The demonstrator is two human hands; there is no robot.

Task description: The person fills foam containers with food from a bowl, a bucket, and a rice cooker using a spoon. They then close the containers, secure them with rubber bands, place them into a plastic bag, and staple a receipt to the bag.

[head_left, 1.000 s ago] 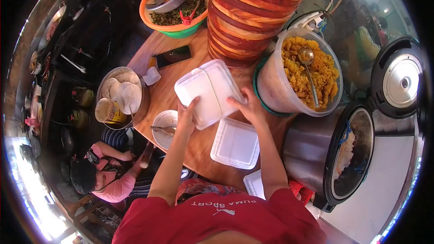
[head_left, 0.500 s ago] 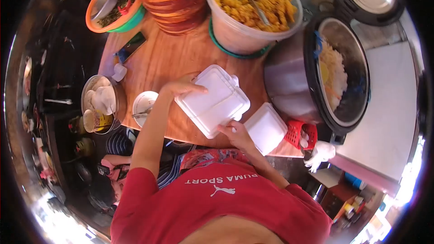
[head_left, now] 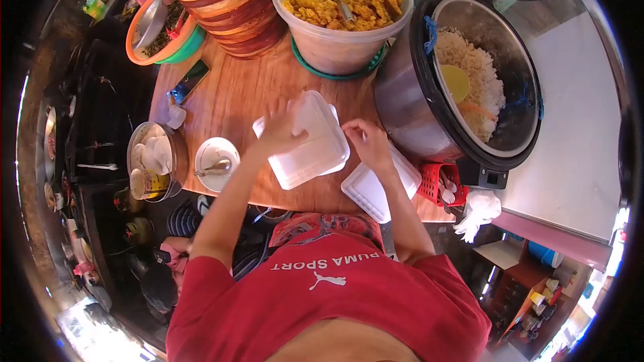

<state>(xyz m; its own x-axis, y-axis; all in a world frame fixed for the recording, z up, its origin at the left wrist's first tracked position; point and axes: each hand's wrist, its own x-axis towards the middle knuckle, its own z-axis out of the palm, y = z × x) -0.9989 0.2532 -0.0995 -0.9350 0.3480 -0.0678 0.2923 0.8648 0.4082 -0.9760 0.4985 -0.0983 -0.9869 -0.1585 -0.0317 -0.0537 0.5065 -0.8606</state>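
A white foam takeout box sits over the front part of the wooden table, its lid and base spread slightly apart. My left hand lies across its left side, thumb stretched out and the other fingers blurred. Just off the box's right edge is my right hand, its fingers loosely bent and apart with nothing visible in them. Beneath my right forearm lies a second white foam box, closed and partly covered by the arm.
A rice cooker full of rice stands open at right, beside a red basket. Behind are a tub of yellow food with a spoon, and stacked wooden-looking bowls. A white bowl and a pot are at left.
The foam box has come away from its tilted two-handed hold and its lid and base have parted. My right hand has let go of its lower edge and moved up and right.
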